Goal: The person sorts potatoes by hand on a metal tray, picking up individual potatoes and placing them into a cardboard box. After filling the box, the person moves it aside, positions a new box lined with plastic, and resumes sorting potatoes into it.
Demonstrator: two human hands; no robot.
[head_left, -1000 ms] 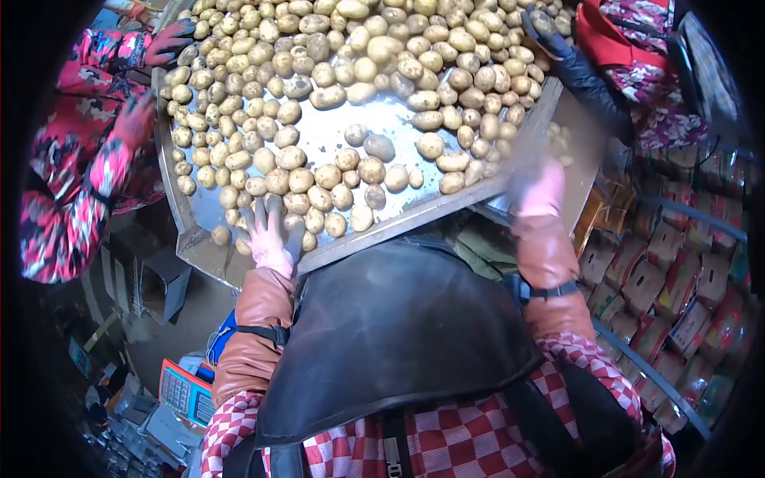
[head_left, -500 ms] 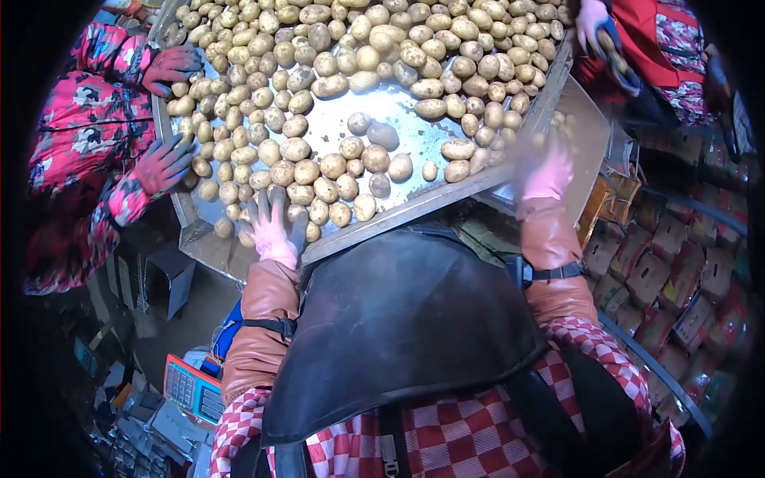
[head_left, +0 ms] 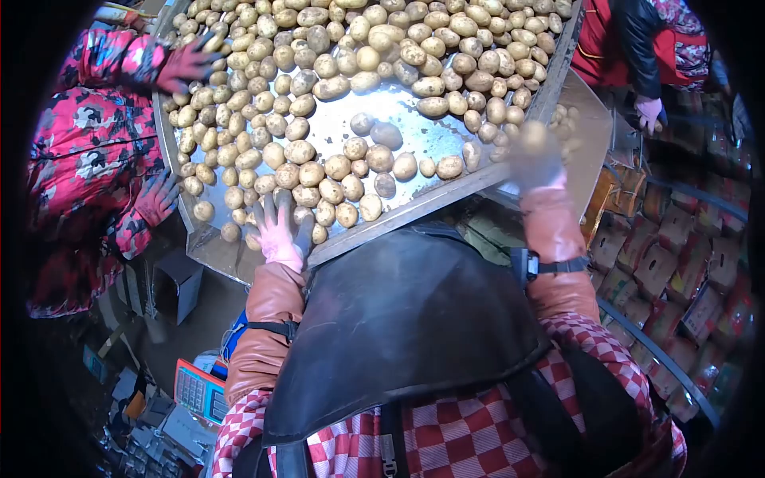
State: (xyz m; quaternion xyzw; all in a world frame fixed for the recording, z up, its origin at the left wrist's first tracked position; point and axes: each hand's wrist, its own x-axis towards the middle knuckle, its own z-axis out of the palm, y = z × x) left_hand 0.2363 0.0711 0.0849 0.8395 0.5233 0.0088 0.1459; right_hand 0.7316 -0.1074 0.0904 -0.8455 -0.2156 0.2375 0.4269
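Fingers (head_left: 272,210) of left hand (head_left: 280,233) flat — among potatoes (head_left: 311,174) on tray (head_left: 418,134)

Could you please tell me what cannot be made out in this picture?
Right hand: motion-blurred in the head view; grip unclear.
Left hand: palm hidden under its own back.
Metal table: far end cut off by the top edge.
Boxes: print too small to read.

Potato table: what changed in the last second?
The right hand rose along the right edge of the table, blurred in motion. The co-worker's gloved hand at upper right pulled off the potatoes. The left hand stayed flat and open among the near ones.
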